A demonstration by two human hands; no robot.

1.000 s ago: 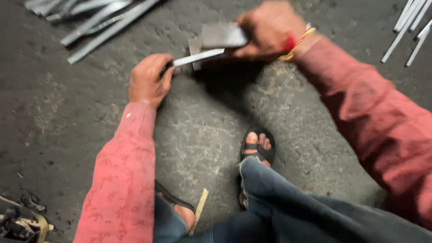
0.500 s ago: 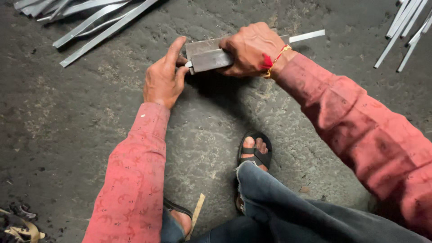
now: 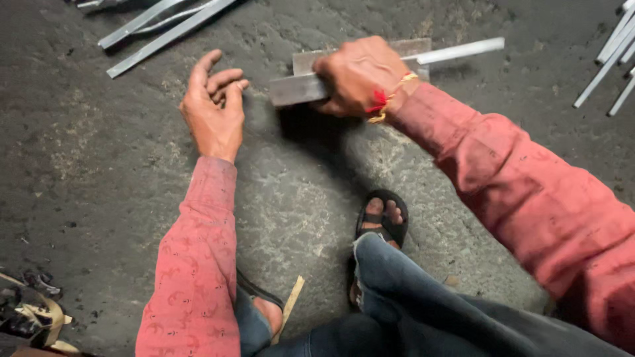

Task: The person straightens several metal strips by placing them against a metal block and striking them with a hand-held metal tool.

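On the far left, long flat grey metal strips (image 3: 165,30) lay on the dark rough concrete floor (image 3: 79,145). The left hand (image 3: 213,109) was open and held nothing; its fingers were loosely curled, the palm turned toward the right, just beside the end of the block. The right hand (image 3: 357,78) was closed from above around a grey rectangular metal block (image 3: 297,87) that rested on the floor, with the wrist bent. A thin pale metal bar (image 3: 460,51) stuck out to the right behind this hand.
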